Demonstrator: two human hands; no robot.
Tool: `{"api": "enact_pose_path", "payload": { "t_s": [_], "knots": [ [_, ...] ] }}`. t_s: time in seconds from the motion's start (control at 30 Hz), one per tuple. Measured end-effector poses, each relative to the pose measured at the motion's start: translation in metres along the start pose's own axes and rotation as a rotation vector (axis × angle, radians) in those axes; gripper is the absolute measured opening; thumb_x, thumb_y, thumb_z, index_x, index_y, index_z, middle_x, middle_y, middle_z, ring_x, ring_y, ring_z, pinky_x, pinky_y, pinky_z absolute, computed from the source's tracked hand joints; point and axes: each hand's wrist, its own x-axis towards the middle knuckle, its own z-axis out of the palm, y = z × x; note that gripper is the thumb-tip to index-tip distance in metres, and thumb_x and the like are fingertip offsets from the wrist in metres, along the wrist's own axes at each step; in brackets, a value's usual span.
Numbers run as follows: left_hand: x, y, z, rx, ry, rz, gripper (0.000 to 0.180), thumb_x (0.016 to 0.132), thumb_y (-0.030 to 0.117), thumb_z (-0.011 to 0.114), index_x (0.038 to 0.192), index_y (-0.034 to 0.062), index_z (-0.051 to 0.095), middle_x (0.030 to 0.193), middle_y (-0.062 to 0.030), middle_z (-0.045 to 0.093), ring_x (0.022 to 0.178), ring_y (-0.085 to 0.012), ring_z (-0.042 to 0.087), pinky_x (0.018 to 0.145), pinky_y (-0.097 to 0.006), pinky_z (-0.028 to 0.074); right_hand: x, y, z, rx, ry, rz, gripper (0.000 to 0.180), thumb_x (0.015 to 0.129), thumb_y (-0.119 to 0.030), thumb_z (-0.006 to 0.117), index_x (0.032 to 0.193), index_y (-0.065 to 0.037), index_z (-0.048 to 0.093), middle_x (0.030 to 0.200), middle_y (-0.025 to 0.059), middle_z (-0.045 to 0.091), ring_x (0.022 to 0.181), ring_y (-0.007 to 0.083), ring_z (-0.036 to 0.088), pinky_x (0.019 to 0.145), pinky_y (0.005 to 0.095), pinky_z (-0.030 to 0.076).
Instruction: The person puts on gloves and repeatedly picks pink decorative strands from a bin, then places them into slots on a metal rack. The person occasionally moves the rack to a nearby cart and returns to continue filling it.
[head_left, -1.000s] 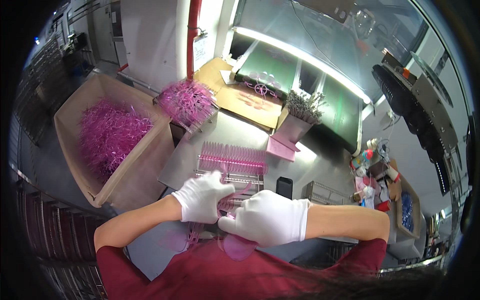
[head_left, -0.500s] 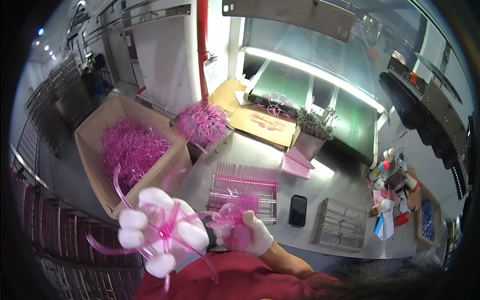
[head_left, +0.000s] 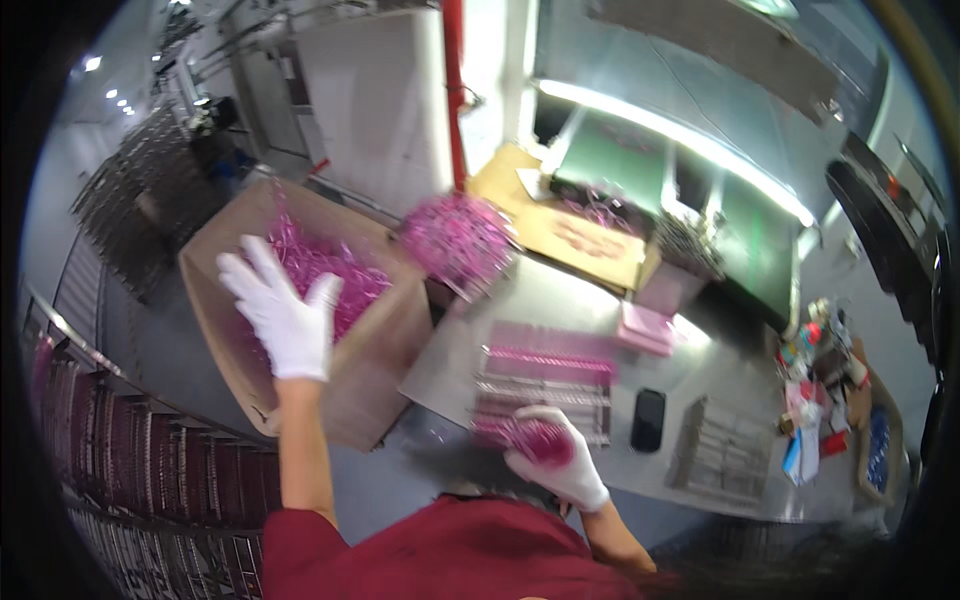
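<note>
My left hand (head_left: 285,325), in a white glove, is open with its fingers spread over a large tan box (head_left: 375,385). Inside the box lies a heap of thin pink plastic sprues (head_left: 350,295). One sprue (head_left: 282,225) shows just beyond my left fingertips, apparently loose. At the table's front edge my gloved right hand (head_left: 578,470) is closed around translucent pink round plastic pieces (head_left: 545,443), blurred by motion. Just beyond them is a wire rack (head_left: 545,385) with a row of thin pink discs along its far side.
A second heap of pink sprues (head_left: 458,240) stands beside the box. To the right lie a black phone (head_left: 648,420) and another wire rack (head_left: 722,452). Green conveyor belts (head_left: 615,155) run behind the table. Stacked racks (head_left: 150,450) stand at the lower left.
My left hand has let go of the branched pink sprue it held and reached out over the box. My right hand keeps the pink pieces. The whole view has shifted.
</note>
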Motion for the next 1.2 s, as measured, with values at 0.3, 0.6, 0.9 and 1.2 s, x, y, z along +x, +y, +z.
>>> {"api": "enact_pose_path", "payload": {
  "t_s": [0.3, 0.6, 0.9, 1.2],
  "knots": [
    [-0.141, 0.082, -0.061, -0.868, -1.223, 0.719, 0.119, 0.086, 0.052, 0.085, 0.165, -0.0069, 0.019, 0.16, -0.0432, 0.032, 0.146, -0.0546, 0.044, 0.118, -0.048, 0.044, 0.021, -0.014, -0.001, -0.971, -0.339, -0.051, 0.062, 0.086, -0.031, 0.08, 0.136, -0.004, 0.054, 0.1, 0.0176, 0.073, 0.09, 0.0376, 0.074, 0.074, 0.0487, 0.059],
    [-0.161, 0.114, -0.02, -1.343, -1.415, 0.432, 0.073, 0.087, 0.023, 0.082, 0.147, 0.005, 0.044, 0.113, -0.0237, 0.072, 0.102, -0.0417, 0.073, 0.09, -0.047, 0.058, 0.038, -0.084, -0.046, -1.201, -0.349, -0.634, 0.032, 0.077, -0.008, 0.072, 0.108, -0.007, 0.065, 0.112, 0.0142, 0.06, 0.103, 0.0344, 0.065, 0.072, 0.041, 0.06],
    [-0.196, 0.141, -0.012, -1.889, -1.646, -0.524, 0.078, 0.083, -0.007, 0.083, 0.154, 0.006, 0.051, 0.129, -0.0058, 0.069, 0.114, -0.0143, 0.068, 0.099, -0.034, 0.057, 0.001, -0.036, -0.068, -0.857, -0.084, -0.386, 0.077, 0.066, -0.021, 0.092, 0.134, -0.001, 0.06, 0.126, 0.0191, 0.062, 0.112, 0.042, 0.061, 0.104, 0.0556, 0.046],
    [-0.207, 0.168, -0.018, -1.724, -1.78, -0.373, 0.072, 0.078, -0.007, 0.081, 0.145, 0.0058, 0.057, 0.124, -0.0025, 0.069, 0.114, -0.0138, 0.065, 0.103, -0.033, 0.054, -0.027, 0.005, -0.074, -0.608, 0.079, -0.513, 0.067, 0.067, -0.019, 0.093, 0.128, -0.008, 0.067, 0.137, 0.018, 0.065, 0.13, 0.0418, 0.06, 0.112, 0.07, 0.034]
  ]
}}
